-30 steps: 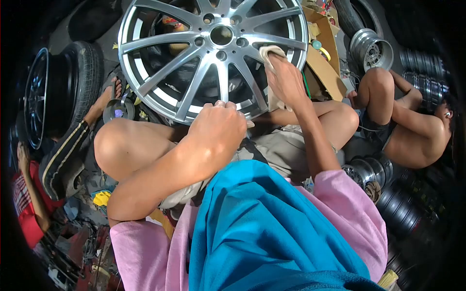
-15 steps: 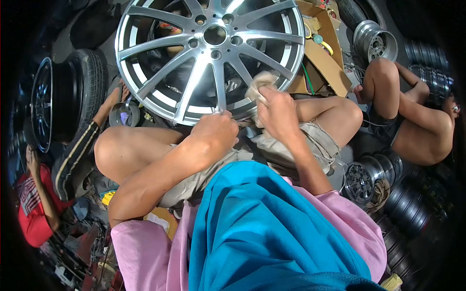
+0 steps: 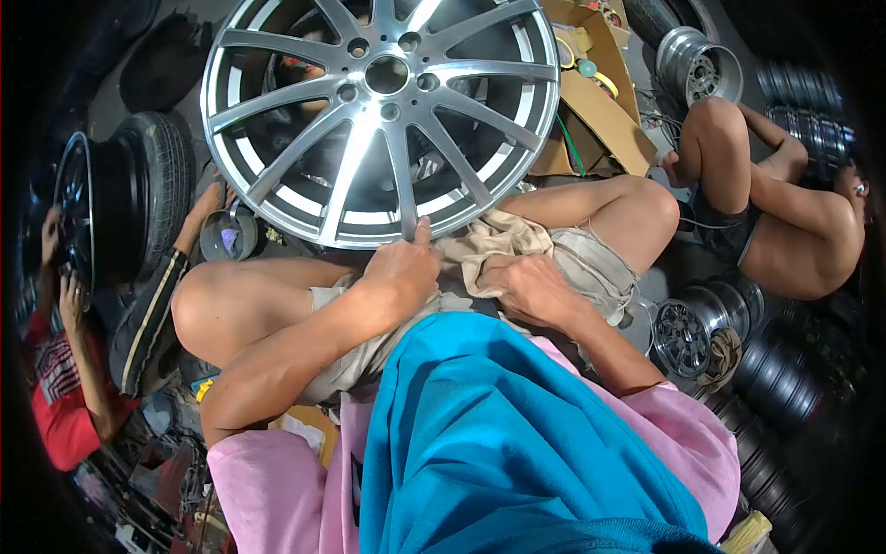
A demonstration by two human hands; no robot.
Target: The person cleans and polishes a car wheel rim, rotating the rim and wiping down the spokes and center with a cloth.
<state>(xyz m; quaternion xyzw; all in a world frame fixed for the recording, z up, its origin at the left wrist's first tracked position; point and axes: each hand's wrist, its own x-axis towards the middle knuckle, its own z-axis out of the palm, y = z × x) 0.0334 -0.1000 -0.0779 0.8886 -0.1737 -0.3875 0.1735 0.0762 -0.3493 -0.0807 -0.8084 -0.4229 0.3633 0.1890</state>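
A silver multi-spoke alloy wheel rim (image 3: pixel 389 148) stands tilted in front of me, its face turned up toward me. My left hand (image 3: pixel 402 277) is closed on the rim's lower edge, one digit lying over the lip near a spoke end and the other fingers hidden below. Bunched over my lap, a beige cloth (image 3: pixel 509 236) hangs from my right hand (image 3: pixel 532 288), whose fingers are closed on it. The cloth lies just under the rim's lower right edge; whether it touches the rim I cannot tell.
An opened cardboard box (image 3: pixel 600 111) with tape rolls stands beyond the rim. At left, a person in red has both hands by a dark wheel (image 3: pixel 78 212) next to a tire (image 3: pixel 161 194). Another person sits at right among stacked rims (image 3: pixel 780 388). A small pot (image 3: pixel 228 235) lies left.
My right hand has drawn the cloth off the rim's face, down toward my lap. The rim appears slightly further left. The person in red has raised both hands to the dark wheel.
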